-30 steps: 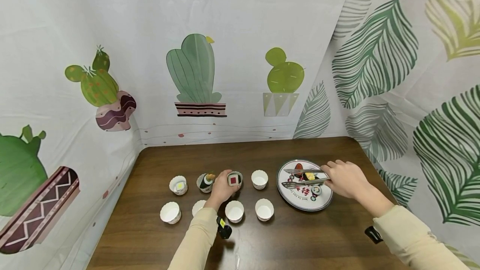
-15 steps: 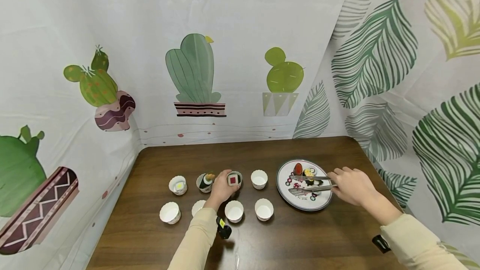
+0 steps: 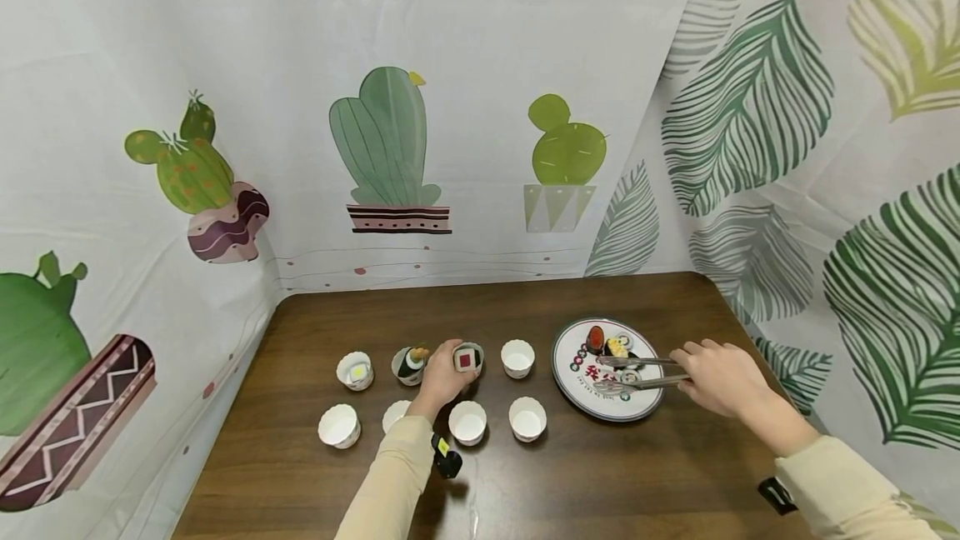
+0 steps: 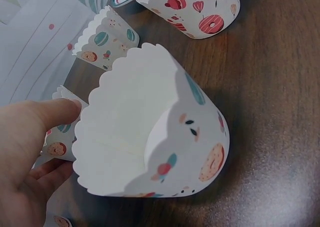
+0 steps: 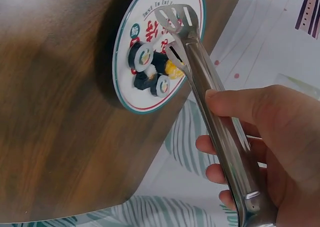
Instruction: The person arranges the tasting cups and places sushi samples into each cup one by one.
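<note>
My left hand (image 3: 441,377) pinches the side of a printed paper cup (image 4: 65,129) in the back row. Inside that cup sits a square sushi roll (image 3: 467,358) with a red centre. My right hand (image 3: 723,382) grips metal tongs (image 5: 215,122), thumb on one arm and fingers round the other. Their slotted tips are apart over the front of a round white plate (image 3: 585,398), with nothing between them. On the plate are a red-topped sushi (image 3: 596,338), a yellow-topped one (image 3: 617,347) and round rolls (image 5: 142,56) wrapped in black.
Left of my left hand, one cup (image 3: 355,363) holds a white piece with a yellow centre and another (image 3: 401,369) a dark-wrapped sushi. More paper cups stand around, including one (image 3: 517,358) toward the plate and a front one (image 3: 468,423). Printed cloth (image 3: 480,148) hangs behind the table.
My right hand has drawn the tongs right and toward me across the plate, uncovering the red- and yellow-topped sushi. My left hand stays on its cup.
</note>
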